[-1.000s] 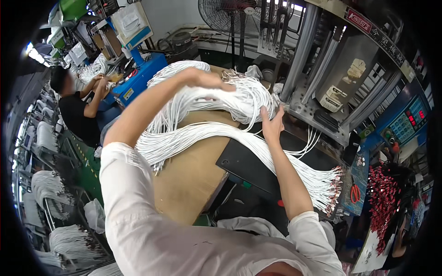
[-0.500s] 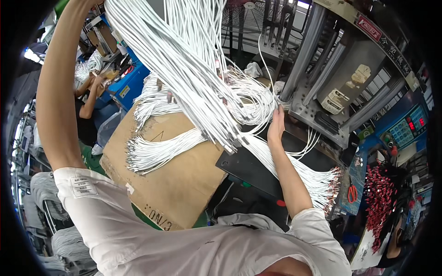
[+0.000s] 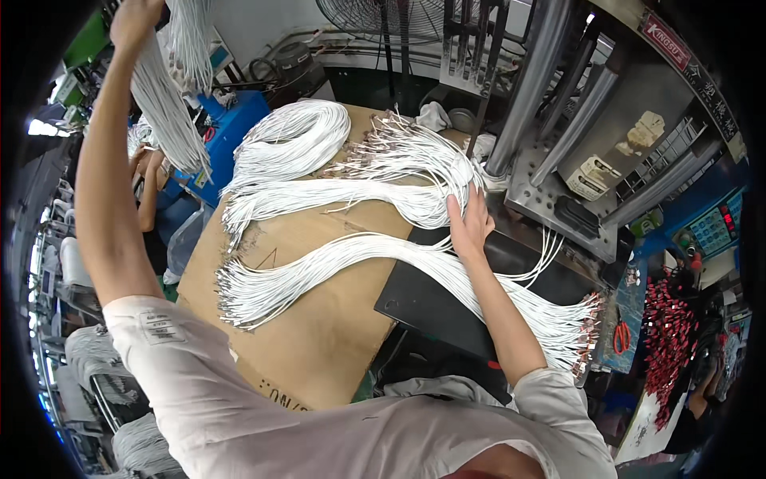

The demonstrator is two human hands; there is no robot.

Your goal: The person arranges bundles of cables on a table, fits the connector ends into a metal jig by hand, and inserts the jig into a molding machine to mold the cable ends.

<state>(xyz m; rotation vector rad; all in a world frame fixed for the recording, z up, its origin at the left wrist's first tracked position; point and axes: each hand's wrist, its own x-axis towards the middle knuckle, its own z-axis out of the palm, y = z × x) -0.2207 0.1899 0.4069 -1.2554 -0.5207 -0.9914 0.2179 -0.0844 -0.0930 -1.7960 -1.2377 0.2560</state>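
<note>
High at the upper left, my left hand is closed around a bundle of white cables that hangs down beyond my forearm. My right hand, fingers outstretched, lies against the near edge of a looped pile of white cables. Close below it, another long cable bundle stretches from the brown cardboard sheet onto a black plate, its reddish-brown ends fanned out at the right. A coiled white cable bundle rests at the far side of the cardboard.
A metal press with thick columns stands at the right, near my right hand. Beyond it are a control panel, red-handled scissors and red-ended cables. At the left, another person's arm shows beside a blue machine.
My left hand has carried its cable bundle up and left, off the work surface, uncovering the bundles beneath. My right hand has shifted slightly left and down onto the looped pile.
</note>
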